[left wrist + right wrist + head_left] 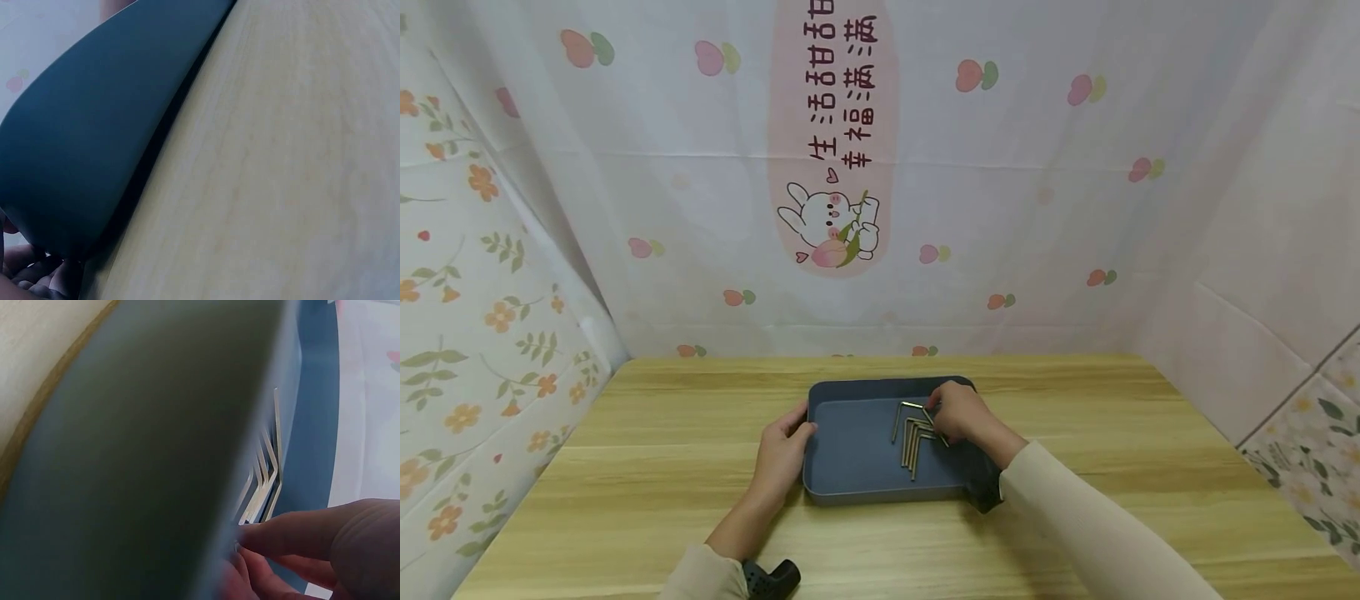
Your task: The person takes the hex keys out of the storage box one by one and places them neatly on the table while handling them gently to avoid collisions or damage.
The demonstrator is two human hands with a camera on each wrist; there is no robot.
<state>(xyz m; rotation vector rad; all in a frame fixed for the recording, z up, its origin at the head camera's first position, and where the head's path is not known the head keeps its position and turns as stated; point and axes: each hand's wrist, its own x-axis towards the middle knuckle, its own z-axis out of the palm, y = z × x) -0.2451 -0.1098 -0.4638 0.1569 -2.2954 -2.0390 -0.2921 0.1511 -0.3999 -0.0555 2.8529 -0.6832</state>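
Right fingertips pinch an L-shaped rod (931, 419), left hand (781, 454) grips the tray (853, 471)
The right hand (961, 412) works beside the other rods (913, 450), bunched in the tray's right half — left thumb over its left rim — and underneath runs the wooden table (662, 467), with a printed cloth (700, 167) behind

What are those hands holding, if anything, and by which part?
The left hand holds the tray by its left rim. The right hand is at the bent rods; whether it grips one cannot be told.
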